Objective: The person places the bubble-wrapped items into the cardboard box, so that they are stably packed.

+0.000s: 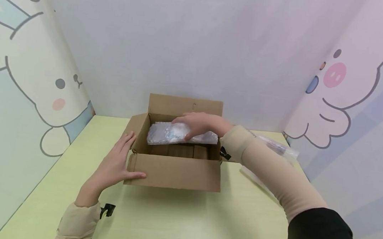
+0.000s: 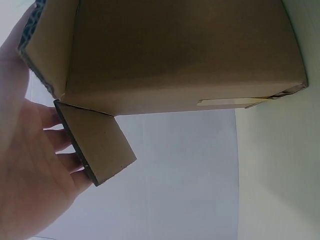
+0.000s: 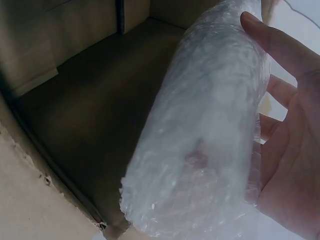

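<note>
Clock centred on the box, 12 = away from the person. Nearest is bare tabletop (image 1: pixel 161 218) at 6; the left hand (image 1: pixel 114 162) sits at 8, fingers extended over the left flap (image 1: pixel 136 127) at 9 and thumb spread on the near flap (image 1: pixel 176 172) at 6. Looks like a light brace, not a clamp. Risk: if the bundle snags and drags the carton, that brace probably lets it skid or twist; too much push down there could crease the flaps or tip the box (image 2: pixel 190 50) toward 8. Next in, the bubble-wrapped bundle (image 1: pixel 160 132) lies crosswise in the box mouth, 9 to 3, set toward the 12 side, with box floor showing on its 6 side; can't tell if its underside touches anything. The right hand (image 1: pixel 196 124) comes in from 3 and grips it, thumb on one side, fingers on the other, a bit right of middle. Risks: slick loose film slides under the thumb, or the longer 9 end sags and catches the wall. Out at 3, the clear-wrapped package (image 1: pixel 278 148) is partly hidden by the right sleeve (image 1: pixel 279 176); a low elbow swing could shove it. Far flap (image 1: pixel 185 104) stands up at 12, so a bundle moved low that way would bump it.
</note>
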Demonstrator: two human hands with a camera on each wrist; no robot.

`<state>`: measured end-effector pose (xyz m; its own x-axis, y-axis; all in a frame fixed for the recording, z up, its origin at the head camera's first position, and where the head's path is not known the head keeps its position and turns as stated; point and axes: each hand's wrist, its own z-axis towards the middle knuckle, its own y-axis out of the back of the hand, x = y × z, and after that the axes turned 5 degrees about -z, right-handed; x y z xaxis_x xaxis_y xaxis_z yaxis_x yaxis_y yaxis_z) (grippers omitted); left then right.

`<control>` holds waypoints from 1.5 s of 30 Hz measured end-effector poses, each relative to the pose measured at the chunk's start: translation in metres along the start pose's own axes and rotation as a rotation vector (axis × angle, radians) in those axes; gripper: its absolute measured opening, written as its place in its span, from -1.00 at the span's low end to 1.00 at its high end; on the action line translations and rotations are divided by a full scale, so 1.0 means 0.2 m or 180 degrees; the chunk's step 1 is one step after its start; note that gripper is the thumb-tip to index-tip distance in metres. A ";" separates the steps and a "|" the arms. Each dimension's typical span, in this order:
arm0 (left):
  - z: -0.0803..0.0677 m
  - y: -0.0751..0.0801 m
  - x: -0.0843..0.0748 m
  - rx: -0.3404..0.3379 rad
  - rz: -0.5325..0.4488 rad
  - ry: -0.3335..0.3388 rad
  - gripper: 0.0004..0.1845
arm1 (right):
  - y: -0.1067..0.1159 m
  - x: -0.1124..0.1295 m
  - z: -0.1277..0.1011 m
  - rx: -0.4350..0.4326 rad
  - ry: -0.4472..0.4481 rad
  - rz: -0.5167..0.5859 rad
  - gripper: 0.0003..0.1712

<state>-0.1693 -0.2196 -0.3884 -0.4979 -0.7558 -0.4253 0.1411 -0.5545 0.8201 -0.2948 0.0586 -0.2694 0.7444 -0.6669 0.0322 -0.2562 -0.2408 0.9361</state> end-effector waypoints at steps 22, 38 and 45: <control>-0.01 0.00 -0.01 0.0011 0.0023 0.0022 0.33 | -0.09 0.05 0.20 0.0517 -0.0108 -0.0514 -0.12; -0.02 -0.01 0.00 0.0052 0.0059 0.0086 0.33 | -0.25 0.11 0.36 0.0602 -0.0061 -0.1593 -0.17; -0.02 -0.01 -0.01 0.0065 0.0029 0.0107 0.34 | -0.32 0.10 0.39 0.0568 -0.0042 -0.1576 -0.15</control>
<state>-0.1659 -0.2188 -0.3904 -0.4677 -0.7722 -0.4301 0.1280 -0.5406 0.8315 -0.3115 0.0060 -0.3552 0.7955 -0.4512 -0.4045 0.0225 -0.6450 0.7638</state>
